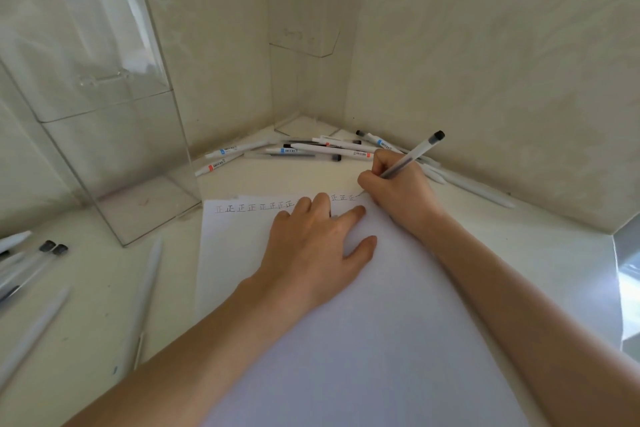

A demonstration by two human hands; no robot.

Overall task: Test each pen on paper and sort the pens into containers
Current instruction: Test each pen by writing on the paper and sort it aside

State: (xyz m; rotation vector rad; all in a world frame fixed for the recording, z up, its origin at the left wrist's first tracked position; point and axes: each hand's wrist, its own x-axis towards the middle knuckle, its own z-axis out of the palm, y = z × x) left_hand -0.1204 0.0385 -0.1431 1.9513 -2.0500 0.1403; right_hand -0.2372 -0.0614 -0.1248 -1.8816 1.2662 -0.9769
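Paper [346, 340]: white sheet with a row of written marks [256, 207] along its far edge.
Right hand [398, 187]: grasps a clear pen [419, 150] at the paper's far right corner.
Left hand [311, 253]: released, fingers straight, flat on the paper.
Pen pile [311, 149]: just beyond the paper.
Left container [104, 114]: clear, left of the paper.
Far container [311, 52]: clear, beyond the paper.
Loose pens [34, 263]: well left of the paper.

Left hand [313, 253] and right hand [401, 187] are bare, and both forearms behind them are bare as far back as they show.
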